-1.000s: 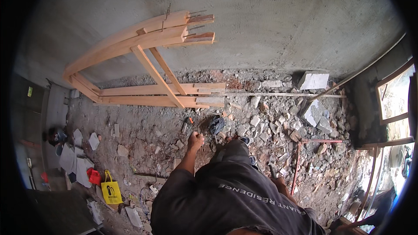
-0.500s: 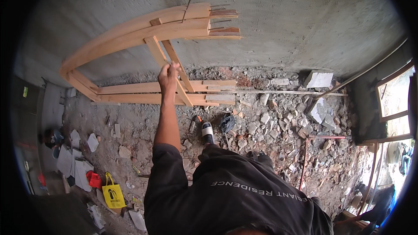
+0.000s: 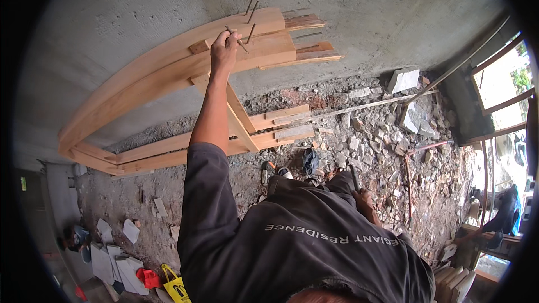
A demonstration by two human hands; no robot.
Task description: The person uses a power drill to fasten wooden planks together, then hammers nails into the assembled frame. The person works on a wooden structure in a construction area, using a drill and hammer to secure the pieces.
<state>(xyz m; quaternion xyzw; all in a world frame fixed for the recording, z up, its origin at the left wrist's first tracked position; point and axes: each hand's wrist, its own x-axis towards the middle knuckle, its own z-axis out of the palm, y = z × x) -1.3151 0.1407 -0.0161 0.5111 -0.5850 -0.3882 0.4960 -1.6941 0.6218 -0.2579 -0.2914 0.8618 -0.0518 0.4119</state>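
My left hand (image 3: pixel 224 50) reaches up to the upper board of a pale wooden frame (image 3: pixel 135 76) beside the wall. Its fingers are pinched around a thin, long nail (image 3: pixel 243 46) held at a slant against the board. Close to the right of it, more long nails (image 3: pixel 251 32) stick out of the boards. A small wooden block (image 3: pixel 199 47) sits between the two upper boards, left of the hand. Low by my right side, my right hand (image 3: pixel 367 204) is closed around a dark, bar-like tool (image 3: pixel 355 179), whose head I cannot make out.
Diagonal wooden braces (image 3: pixel 240 118) join the upper and lower boards. Broken stones (image 3: pixel 387 129) cover the ground on the right, with a long thin strip (image 3: pixel 365 105) across them. Pale slabs (image 3: pixel 106 264), a red bag (image 3: pixel 149 278) and a yellow bag (image 3: pixel 177 289) lie at lower left.
My left hand has moved up from beside the diagonal braces to the upper boards. My right hand with the dark tool has come into view. The whole view has shifted and tilted.
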